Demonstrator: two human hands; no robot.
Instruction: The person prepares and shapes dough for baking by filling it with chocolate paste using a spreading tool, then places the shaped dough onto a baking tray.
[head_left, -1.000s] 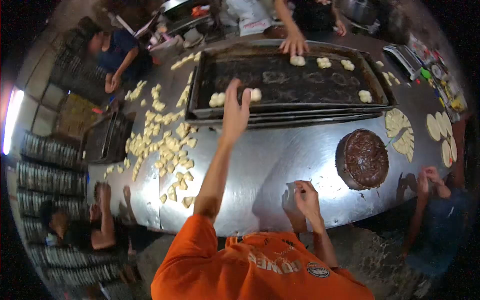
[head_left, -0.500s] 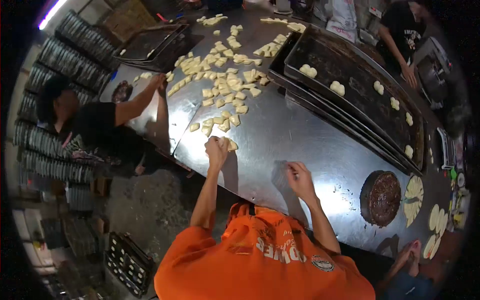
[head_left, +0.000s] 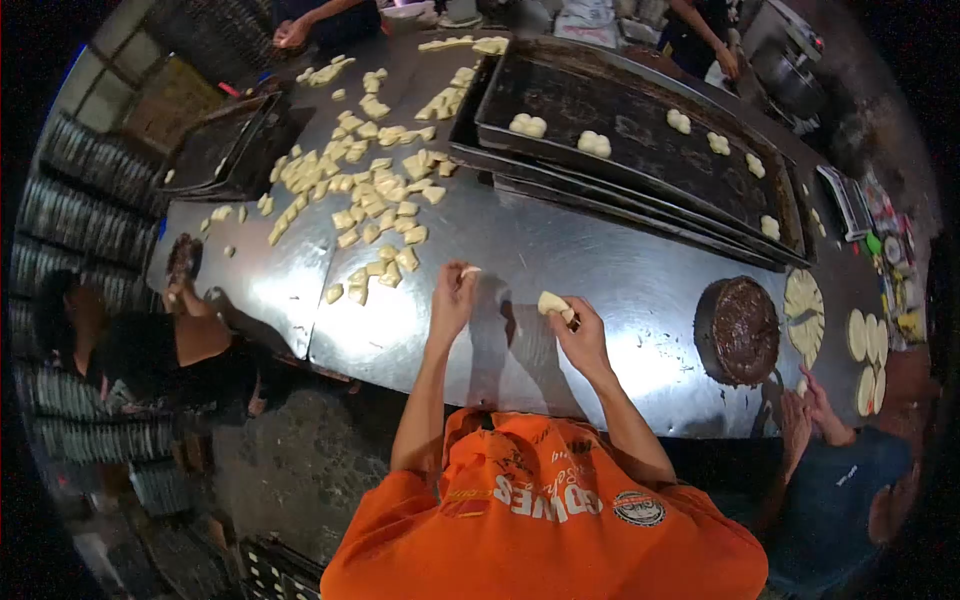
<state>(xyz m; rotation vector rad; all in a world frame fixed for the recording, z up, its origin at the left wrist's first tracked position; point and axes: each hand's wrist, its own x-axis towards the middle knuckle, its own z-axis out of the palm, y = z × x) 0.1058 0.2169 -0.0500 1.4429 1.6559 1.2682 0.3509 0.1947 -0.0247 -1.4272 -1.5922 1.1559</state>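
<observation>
Above the steel table, my right hand (head_left: 583,335) is closed on a pale piece of dough (head_left: 552,302) that pokes out past the thumb and fingers. To its left, my left hand (head_left: 454,298) is pinched, with a small pale bit of dough (head_left: 470,270) showing at the fingertips. Many cut dough pieces (head_left: 380,190) lie scattered on the table beyond my left hand, the nearest group (head_left: 375,272) just to its left. A round pan of dark brown filling (head_left: 742,330) stands to the right of my right hand.
Stacked black baking trays (head_left: 630,130) with several dough clusters stand at the back right. Flat dough pieces (head_left: 803,315) lie beyond the filling pan. Co-workers' hands are at the right edge (head_left: 808,410), left side (head_left: 185,298) and far side. More trays (head_left: 215,150) sit far left.
My left hand has moved right, away from the cut pieces. A piece of dough is now in my right hand, which looked empty before. The whole view has shifted.
</observation>
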